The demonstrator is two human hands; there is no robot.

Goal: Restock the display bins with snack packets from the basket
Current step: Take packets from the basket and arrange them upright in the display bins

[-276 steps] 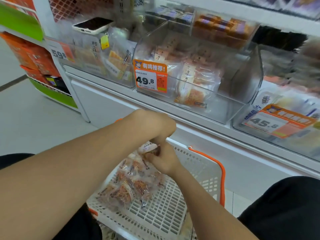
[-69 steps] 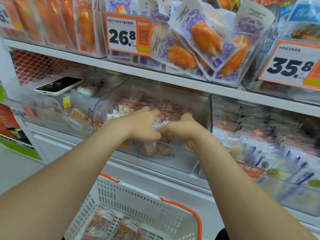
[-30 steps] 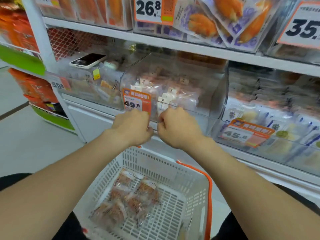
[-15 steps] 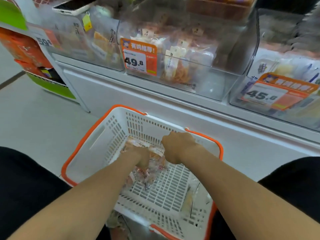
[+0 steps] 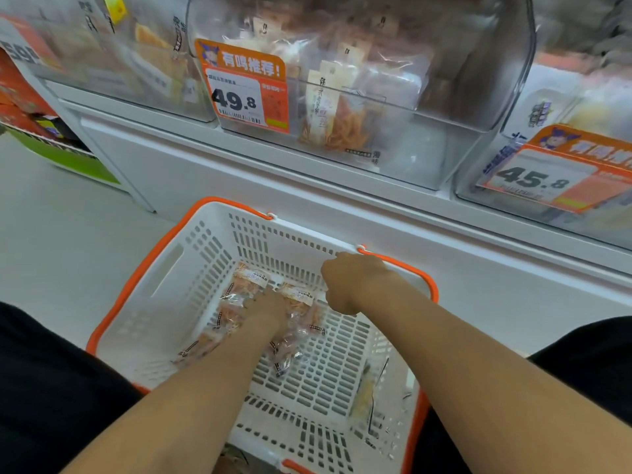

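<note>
I'm looking down into the white basket (image 5: 191,265) with its orange rim, at 6 o'clock on the floor. The snack packets (image 5: 298,297) lie bunched at its centre, clear wrappers with orange strips inside and small print I can't read. My left hand (image 5: 270,311) is pressed down among them; I can't tell how its fingers lie, the wrist hides them. My right hand (image 5: 355,283) hovers at 1 o'clock of the pile, just beside the far rim, fingers curled together in a fist. At 12 o'clock stands the clear display bin (image 5: 444,159), part-filled with matching packets (image 5: 342,121); its orange tag (image 5: 244,87) reads "有鸣推荐!" and "49.8". At 3 o'clock a second tag (image 5: 547,176) says "45.8".
</note>
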